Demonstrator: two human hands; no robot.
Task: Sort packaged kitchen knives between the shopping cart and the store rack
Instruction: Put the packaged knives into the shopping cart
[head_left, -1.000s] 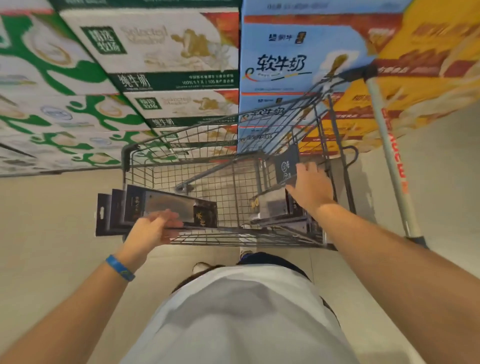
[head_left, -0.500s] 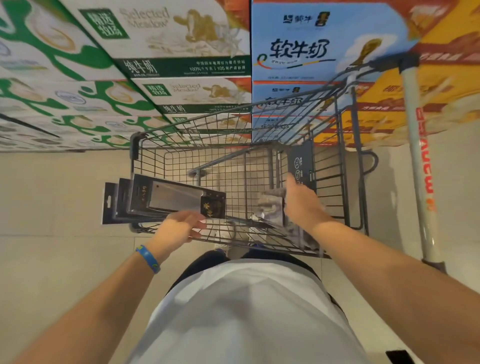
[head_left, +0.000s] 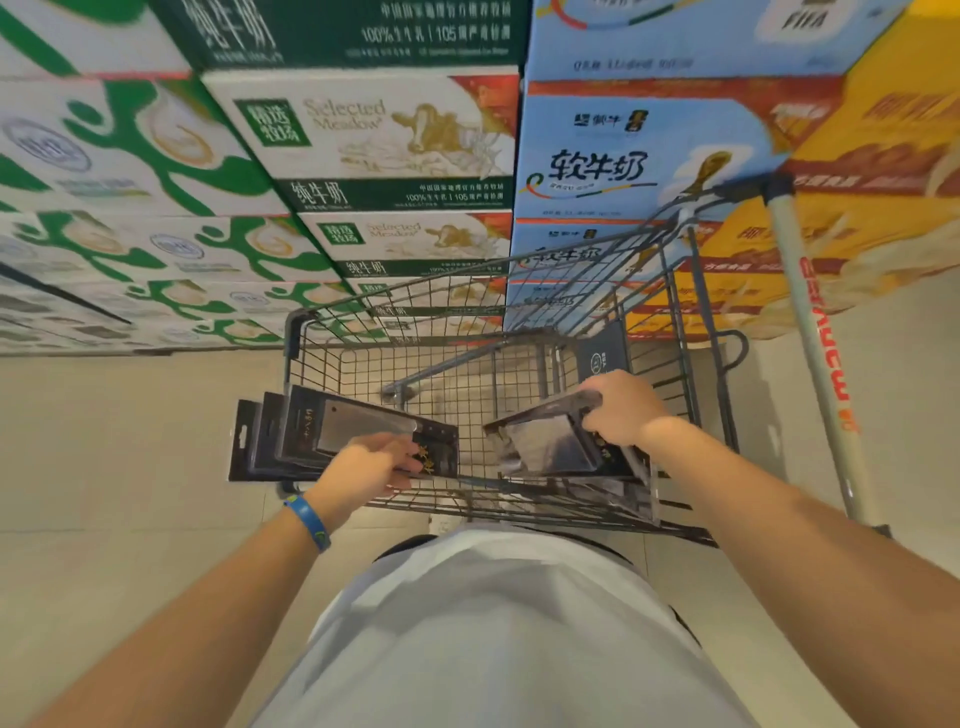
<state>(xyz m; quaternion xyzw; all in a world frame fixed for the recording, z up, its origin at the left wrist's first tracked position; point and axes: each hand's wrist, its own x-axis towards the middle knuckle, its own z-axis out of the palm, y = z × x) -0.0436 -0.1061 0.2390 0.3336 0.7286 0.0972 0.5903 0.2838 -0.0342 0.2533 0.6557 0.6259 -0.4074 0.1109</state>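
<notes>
Behind the grey wire shopping cart (head_left: 415, 312) stand stacked milk cases; the green-and-white cardboard cases (head_left: 374, 140) read "Selected Meadow" with a gold cow, and "纯牛奶" and "100%" on a dark green band; the pale blue cases (head_left: 623, 161) read "软牛奶"; the yellow-orange cases (head_left: 857, 234) are too blurred to read; the cart's pale push bar (head_left: 815, 322) carries red lettering I cannot make out. The left hand (head_left: 363, 467), a blue wristband (head_left: 309, 519) at its wrist, has its fingers curled over a fanned stack of black hang-tab knife packages (head_left: 291, 441) with gold characters and a broad blade behind a clear window, held over the cart's left rim. The right hand (head_left: 621, 410) grips one black windowed knife package (head_left: 545, 441) by its end, tilted inside the cart above more dark packages (head_left: 628, 488) lying at the near right corner.
</notes>
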